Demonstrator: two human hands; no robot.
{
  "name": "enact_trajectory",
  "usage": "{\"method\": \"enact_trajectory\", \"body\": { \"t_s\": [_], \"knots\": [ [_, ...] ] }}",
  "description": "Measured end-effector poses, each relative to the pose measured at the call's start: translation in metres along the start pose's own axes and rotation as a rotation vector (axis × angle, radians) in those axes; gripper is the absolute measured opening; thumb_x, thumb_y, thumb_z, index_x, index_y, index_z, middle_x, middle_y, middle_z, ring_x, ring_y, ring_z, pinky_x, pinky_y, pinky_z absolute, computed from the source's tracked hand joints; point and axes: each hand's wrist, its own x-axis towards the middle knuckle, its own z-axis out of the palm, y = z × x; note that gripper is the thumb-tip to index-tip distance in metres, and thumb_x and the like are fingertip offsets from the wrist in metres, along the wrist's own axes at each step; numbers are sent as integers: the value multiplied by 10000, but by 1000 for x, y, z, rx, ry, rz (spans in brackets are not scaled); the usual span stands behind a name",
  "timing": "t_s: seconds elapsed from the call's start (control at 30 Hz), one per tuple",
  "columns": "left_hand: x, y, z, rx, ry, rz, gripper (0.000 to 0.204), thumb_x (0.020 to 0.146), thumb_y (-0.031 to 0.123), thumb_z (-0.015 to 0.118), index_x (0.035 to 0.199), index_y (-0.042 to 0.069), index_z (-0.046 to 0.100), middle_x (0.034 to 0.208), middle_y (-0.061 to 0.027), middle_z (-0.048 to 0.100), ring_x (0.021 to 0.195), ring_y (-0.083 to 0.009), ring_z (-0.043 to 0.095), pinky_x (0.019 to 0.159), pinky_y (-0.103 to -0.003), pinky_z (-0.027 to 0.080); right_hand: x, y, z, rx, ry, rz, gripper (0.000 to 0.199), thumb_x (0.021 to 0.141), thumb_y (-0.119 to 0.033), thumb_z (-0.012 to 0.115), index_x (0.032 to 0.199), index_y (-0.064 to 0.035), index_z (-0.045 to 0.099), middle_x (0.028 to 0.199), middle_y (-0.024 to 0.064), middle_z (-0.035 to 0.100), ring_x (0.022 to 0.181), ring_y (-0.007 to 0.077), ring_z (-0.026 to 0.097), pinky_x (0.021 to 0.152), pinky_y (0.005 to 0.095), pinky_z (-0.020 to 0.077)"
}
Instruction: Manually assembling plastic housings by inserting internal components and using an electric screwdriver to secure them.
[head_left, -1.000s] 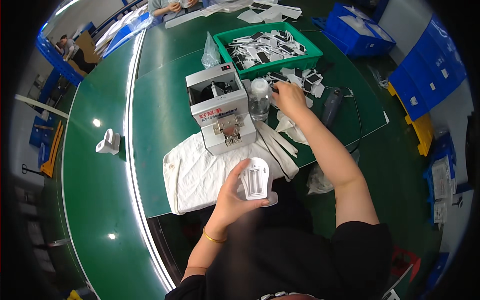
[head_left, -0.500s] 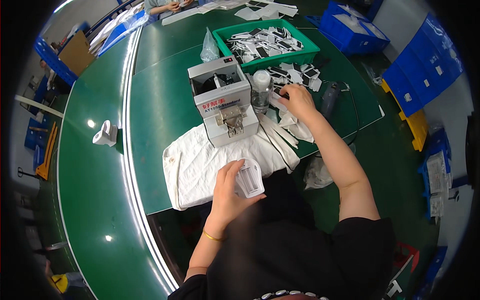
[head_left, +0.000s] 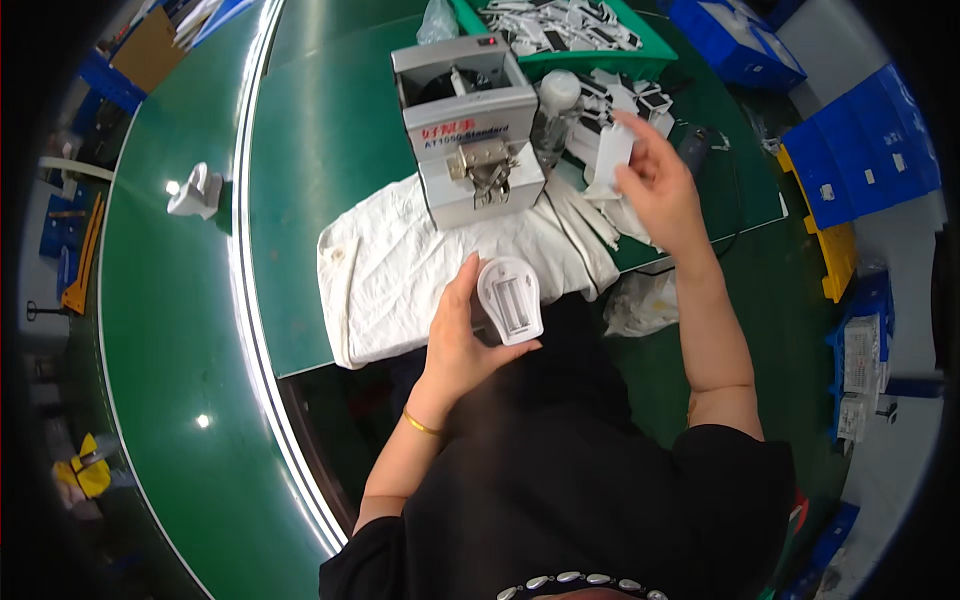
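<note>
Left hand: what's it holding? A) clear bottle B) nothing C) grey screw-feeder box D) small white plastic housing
D: the left hand grips a small white plastic housing with ribbed slots, held over the white cloth in front of the grey machine.

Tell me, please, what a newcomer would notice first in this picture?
First, the grey box-shaped machine standing at the far edge of a white cloth on the green table. Next, the left hand near the table's front edge, holding a small white plastic housing. To the right of the machine, the right hand holds up a flat white piece.
</note>
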Motion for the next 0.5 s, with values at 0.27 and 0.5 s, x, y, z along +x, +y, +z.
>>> {"method": "enact_trajectory", "body": {
  "t_s": [0.27, 0.5],
  "knots": [
    [-1, -6, 3, -45, 11, -22, 1185, 547, 203, 960, 1504, 23, 285, 1365, -180, 546, 1197, -356, 580, 982, -407, 492, -73, -41, 60, 101, -357, 109, 203, 886, -43, 710, 1087, -24, 692, 845, -25, 641, 688, 44, 499, 631, 208, 429],
    [0, -9, 2, -35, 2, 27, 1139, 570, 216, 949, 1488, 17, 304, 1376, -178, 541, 1184, -357, 583, 968, -413, 500, -71, -28, 66, 4, -431, 52, 256, 872, -48, 723, 1127, -43, 704, 890, 9, 639, 720, 70, 522, 643, 223, 445]
  ]
}}
